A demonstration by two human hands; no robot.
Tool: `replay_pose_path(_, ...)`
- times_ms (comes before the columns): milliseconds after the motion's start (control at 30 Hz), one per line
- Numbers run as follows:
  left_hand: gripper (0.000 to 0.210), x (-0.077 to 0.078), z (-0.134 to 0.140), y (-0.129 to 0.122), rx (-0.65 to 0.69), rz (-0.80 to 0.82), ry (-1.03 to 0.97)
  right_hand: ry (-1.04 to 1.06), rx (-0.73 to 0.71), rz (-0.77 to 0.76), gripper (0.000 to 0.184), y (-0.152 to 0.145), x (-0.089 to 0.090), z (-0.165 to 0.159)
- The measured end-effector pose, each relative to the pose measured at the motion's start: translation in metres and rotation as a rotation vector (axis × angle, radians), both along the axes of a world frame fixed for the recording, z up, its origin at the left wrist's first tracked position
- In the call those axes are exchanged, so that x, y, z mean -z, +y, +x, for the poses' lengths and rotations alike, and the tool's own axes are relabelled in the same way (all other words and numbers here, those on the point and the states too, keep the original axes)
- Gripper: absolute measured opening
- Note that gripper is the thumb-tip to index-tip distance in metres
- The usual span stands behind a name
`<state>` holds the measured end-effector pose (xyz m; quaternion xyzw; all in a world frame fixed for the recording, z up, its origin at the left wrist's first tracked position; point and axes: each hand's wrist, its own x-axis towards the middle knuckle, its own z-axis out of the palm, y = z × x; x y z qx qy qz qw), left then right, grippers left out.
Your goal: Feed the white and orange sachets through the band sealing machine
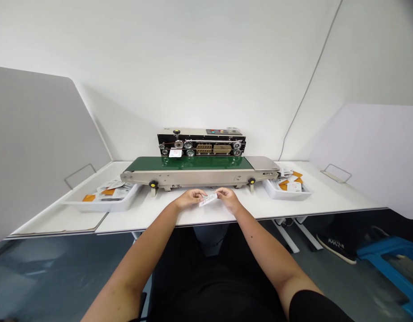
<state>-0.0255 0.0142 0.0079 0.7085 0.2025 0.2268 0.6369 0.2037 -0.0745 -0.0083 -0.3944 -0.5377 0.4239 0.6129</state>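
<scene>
Between my two hands is a small white printed packet point(208, 200), held just above the table's front part. My left hand point(192, 198) pinches its left end, and my right hand point(227, 198) grips the upper right end. Behind them stands a band sealing machine point(201, 144) with a green conveyor belt point(193, 163). Another white packet point(175, 153) sits upright at the left end of the sealing head, by its rollers. Whether the packet in my hands is sealed cannot be made out.
A white bin point(122, 205) of white and orange packets stands left of the conveyor, a second bin point(283, 195) at its right end. White partitions point(35, 134) flank the white table point(139, 219). On the floor at right are a blue stool point(390, 255) and a person's shoe point(337, 248).
</scene>
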Motion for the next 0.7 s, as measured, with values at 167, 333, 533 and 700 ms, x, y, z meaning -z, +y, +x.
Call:
replay_pose_path(167,0.044,0.008,0.001,0.004,-0.158,-0.043,-0.054,-0.183,-0.077,0.007,0.034,-0.001,0.003,0.001)
replay_pose_path(333,0.045,0.008,0.001,0.005,-0.227,0.001,-0.067,-0.51,-0.001,-0.032,0.035,0.005,0.012,-0.009)
replay_pose_path(533,0.042,0.006,0.001,0.004,-0.213,0.016,-0.133,-0.379,-0.143,-0.228,0.038,0.008,-0.019,0.007)
replay_pose_path(700,0.044,0.007,0.002,0.006,-0.24,0.043,-0.133,0.074,0.463,0.049,0.04,0.035,-0.097,0.086)
